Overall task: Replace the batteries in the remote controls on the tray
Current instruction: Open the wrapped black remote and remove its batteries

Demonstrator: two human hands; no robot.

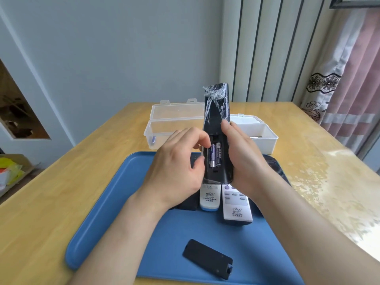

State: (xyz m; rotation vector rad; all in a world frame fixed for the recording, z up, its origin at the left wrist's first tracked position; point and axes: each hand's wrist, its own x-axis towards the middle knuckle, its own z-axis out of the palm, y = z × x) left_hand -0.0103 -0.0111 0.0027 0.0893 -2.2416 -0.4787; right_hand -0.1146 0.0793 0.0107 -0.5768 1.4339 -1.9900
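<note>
**Black remote held open over the tray**

Black and wrapped in clear film, the remote (216,128) is held back-up above the blue tray (107,212). The right hand (244,159) is closed around its right edge. The left hand (178,163) curls at the open compartment, fingertips on the two batteries (215,155) seated there. Its black cover (207,258) lies on the tray nearer the person, and two white remotes (224,202) lie under the hands. Two clear boxes (174,118) stand behind on the wooden counter (41,192).

Pale wall (115,48), wooden table (41,202) (perhaps sunlit), curtains (353,79)
</note>
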